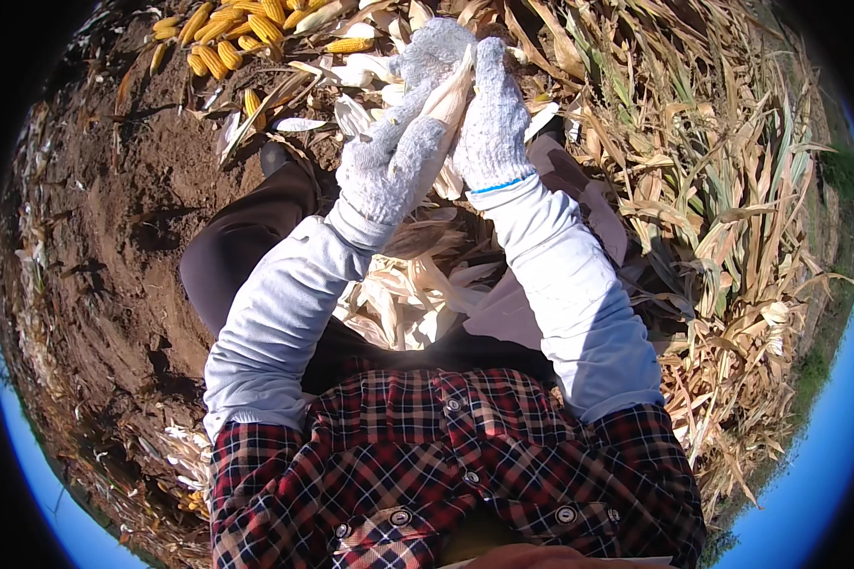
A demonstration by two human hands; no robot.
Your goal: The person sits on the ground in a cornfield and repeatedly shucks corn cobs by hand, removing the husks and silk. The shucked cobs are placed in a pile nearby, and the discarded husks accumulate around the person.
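Observation:
Both of my hands wear white knit gloves and are raised in front of me. Between them is an ear of corn in its pale dry husk point(450, 101), its pointed tip facing away from me. My left hand point(388, 160) grips it from the left, with the thumb along its near side. My right hand point(494, 121) presses against the right side, with its thumb up beside the tip. The gloves cover part of the ear, and no kernels show on it. Loose husks point(398, 299) lie on the ground between my legs.
Husked yellow corn ears point(238, 32) are piled at the far left, with a single ear point(253, 107) nearer. Dry corn stalks point(719, 199) are heaped along the right. Bare brown soil point(142, 185) spreads to the left. My bent leg point(249, 242) is beside my left forearm.

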